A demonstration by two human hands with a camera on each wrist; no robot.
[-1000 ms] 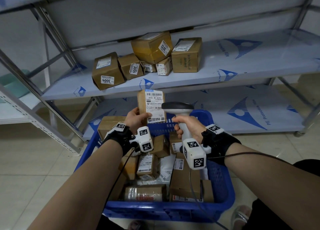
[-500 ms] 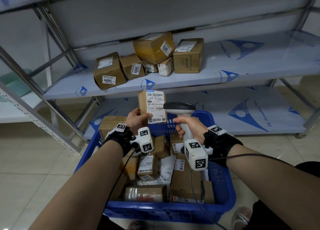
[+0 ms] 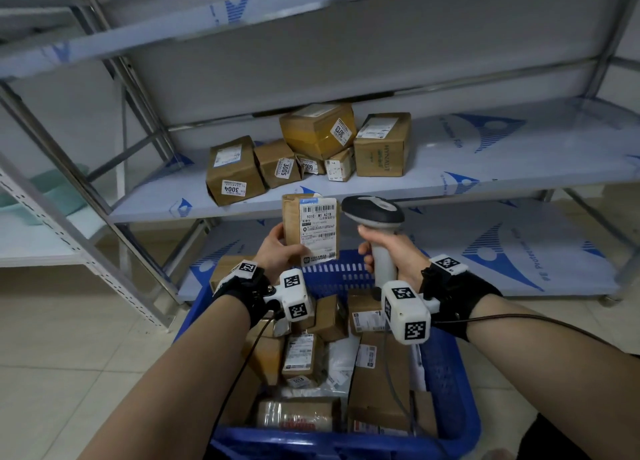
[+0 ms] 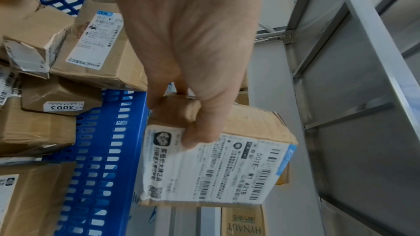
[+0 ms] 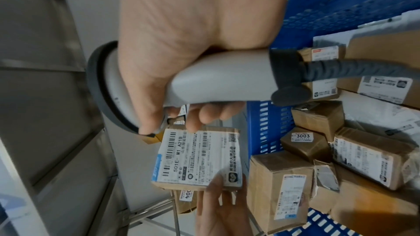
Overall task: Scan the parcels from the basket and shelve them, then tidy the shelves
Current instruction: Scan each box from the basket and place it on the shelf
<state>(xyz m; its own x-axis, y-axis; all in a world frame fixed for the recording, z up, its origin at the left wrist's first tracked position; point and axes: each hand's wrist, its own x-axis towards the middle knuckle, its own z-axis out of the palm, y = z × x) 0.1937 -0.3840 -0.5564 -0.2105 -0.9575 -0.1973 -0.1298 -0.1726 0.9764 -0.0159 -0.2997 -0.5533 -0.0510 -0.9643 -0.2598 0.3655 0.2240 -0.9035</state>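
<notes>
The left hand [image 3: 277,248] pinches a small cardboard parcel [image 3: 309,229] by its lower edge, thumb pressed on the shipping label [image 4: 211,166], holding it upright at the centre of the head view, above the basket's far rim. The right hand [image 3: 393,252] is wrapped round the handle of a barcode scanner [image 3: 375,217], whose head sits just right of the parcel.

The scanner head looks to be beside the label rather than facing it, so the read may well miss. The thumb also lies near the lower codes and could mask them. Held only by one edge, the parcel could slip back down.

The blue plastic basket [image 3: 446,366], in the lower middle of the frame, is crowded with brown cartons and a white mailer bag. On the middle shelf [image 3: 485,169], centre frame, stands a loose cluster of boxes, some stickered 3004, 3005 and 3013, one perched on others.
</notes>
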